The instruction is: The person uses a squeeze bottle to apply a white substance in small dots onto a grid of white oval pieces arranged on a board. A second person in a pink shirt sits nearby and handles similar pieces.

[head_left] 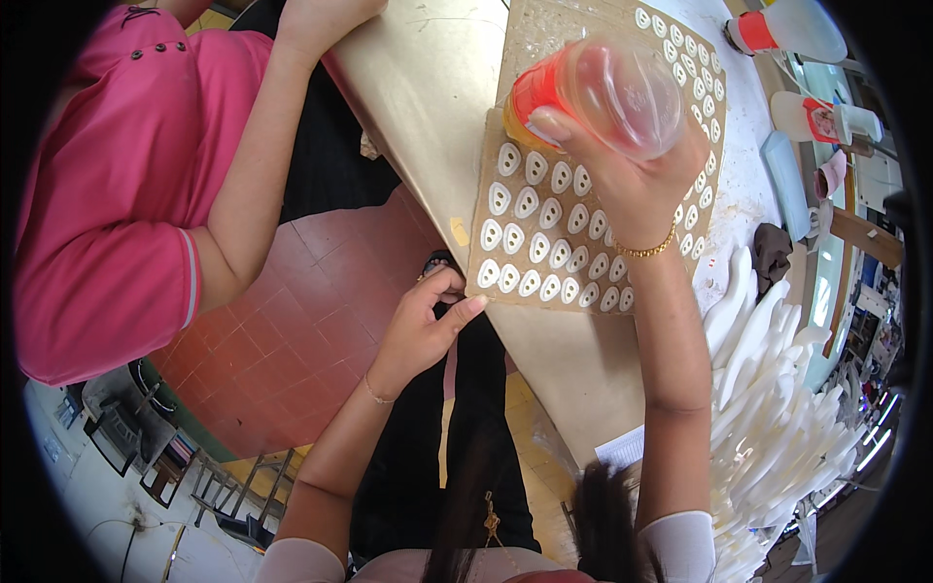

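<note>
My right hand (637, 185) is wrapped round a clear plastic bottle (627, 92) with a red label and some yellowish liquid. The bottle is tipped over, its round base toward me, and its mouth is hidden. Below it lies a brown cardboard sheet (501, 311) bearing rows of small white oval pieces (551, 213), each with dark holes. At the sheet's near left corner my left hand (423, 325) is closed, fingers curled, the thumb tip against the corner.
The sheet rests on a pale table (554, 355). A large heap of white curved pieces (768, 389) lies at right. Beyond stand two bottles with red labels (797, 29) (812, 119) and a dark cloth (773, 255). A person in a pink shirt (146, 194) sits at left.
</note>
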Tool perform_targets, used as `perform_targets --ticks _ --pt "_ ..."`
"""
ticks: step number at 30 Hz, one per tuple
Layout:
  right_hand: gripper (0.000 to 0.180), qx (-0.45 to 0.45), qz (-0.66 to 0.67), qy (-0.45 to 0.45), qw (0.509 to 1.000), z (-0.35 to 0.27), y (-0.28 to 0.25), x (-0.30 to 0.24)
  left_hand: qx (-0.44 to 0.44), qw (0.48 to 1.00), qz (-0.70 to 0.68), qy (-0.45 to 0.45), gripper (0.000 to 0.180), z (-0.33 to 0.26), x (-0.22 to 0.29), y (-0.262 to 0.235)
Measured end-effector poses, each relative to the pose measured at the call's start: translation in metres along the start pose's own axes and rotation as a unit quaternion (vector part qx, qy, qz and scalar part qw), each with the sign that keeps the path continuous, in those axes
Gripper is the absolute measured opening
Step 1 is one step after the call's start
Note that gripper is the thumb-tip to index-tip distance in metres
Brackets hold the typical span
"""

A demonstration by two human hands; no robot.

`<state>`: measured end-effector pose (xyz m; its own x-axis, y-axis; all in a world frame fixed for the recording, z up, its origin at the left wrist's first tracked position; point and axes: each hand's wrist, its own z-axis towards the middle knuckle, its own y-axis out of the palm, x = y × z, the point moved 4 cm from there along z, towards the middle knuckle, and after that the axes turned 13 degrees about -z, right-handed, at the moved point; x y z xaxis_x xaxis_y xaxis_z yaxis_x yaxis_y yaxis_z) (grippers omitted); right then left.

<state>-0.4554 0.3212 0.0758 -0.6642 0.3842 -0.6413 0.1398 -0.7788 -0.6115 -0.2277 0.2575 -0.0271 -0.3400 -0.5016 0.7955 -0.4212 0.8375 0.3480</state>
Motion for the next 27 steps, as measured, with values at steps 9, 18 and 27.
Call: perform_targets --ticks 9,18,27 --pt "0.031 0.028 -0.039 -0.096 0.994 0.025 -0.003 -0.004 0.003 1.000 0.007 0.005 0.021 0.000 -0.002 -0.001" --pt "0.070 0.278 0.441 0.237 0.820 0.030 -0.081 0.054 0.029 0.999 0.006 -0.028 0.015 -0.007 -0.005 -0.007" --pt "0.043 0.292 0.292 0.223 0.883 -0.054 -0.171 0.098 0.161 0.913 0.316 0.200 0.034 -0.041 0.017 0.017"
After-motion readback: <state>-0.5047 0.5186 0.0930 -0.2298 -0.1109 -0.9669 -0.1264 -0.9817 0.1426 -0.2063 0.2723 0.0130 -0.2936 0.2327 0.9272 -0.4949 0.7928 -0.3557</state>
